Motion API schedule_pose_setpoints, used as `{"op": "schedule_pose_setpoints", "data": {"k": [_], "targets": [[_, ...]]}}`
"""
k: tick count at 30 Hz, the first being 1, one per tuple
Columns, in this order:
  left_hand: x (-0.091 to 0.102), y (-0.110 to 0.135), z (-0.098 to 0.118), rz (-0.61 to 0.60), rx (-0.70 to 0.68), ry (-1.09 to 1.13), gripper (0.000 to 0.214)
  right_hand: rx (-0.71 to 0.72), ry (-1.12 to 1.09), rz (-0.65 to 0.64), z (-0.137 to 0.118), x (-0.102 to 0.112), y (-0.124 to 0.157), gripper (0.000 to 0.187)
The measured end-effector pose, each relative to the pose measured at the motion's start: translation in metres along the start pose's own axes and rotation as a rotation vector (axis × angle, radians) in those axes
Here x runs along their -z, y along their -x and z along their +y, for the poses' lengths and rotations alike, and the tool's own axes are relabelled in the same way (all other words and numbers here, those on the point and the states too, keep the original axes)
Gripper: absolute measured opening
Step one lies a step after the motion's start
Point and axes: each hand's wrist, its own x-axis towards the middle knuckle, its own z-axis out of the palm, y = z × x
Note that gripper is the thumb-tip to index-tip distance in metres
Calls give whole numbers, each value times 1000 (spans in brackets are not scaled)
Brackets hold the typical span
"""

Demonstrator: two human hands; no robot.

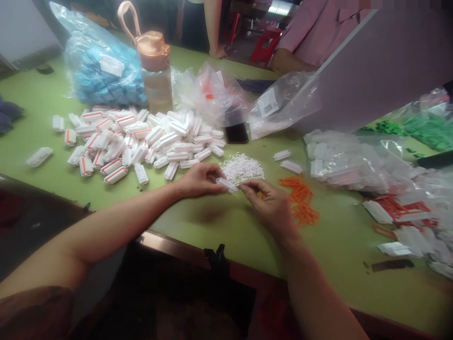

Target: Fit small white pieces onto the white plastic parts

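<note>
My left hand (200,181) and my right hand (271,203) meet above the green table (212,222). Both pinch one small white plastic housing (227,184), the left at its left end and the right at its right end. Just behind the housing lies a heap of tiny white pins (242,168). Thin orange clips (300,200) are scattered right of my right hand. A large pile of white housings with orange inserts (134,141) covers the table to the left.
A pink-capped water bottle (155,71) stands at the back beside a bag of blue parts (101,66). A black phone (236,133) lies near clear bags (283,104). More bagged white parts (354,160) fill the right. A person in a pink shirt (318,28) sits opposite.
</note>
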Motion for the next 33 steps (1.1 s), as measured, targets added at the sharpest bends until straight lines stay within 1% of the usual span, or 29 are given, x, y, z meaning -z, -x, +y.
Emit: {"op": "schedule_pose_setpoints", "data": {"k": [5,9,18,22,24,27,30,33], "targets": [[-1,0,2,7,-30,-26,36,136,26,50,2,-9,-1,14],[-1,0,2,10,-29,-38,35,194,82,88,3,-14,-1,12],[-1,1,1,-3,-45,-15,33,399,475,109,0,-11,0,15],[-1,1,2,9,-32,-39,32,433,573,77,-5,-9,1,16],[-1,1,1,19,-28,-23,33,426,581,55,-6,-8,1,17],[-1,0,-1,28,-4,45,35,416,535,40,-6,-7,2,18],[0,-1,-4,43,31,117,40,399,427,63,-3,-6,2,20],[1,-1,-5,63,33,148,43,387,341,108,0,-4,1,22]]}}
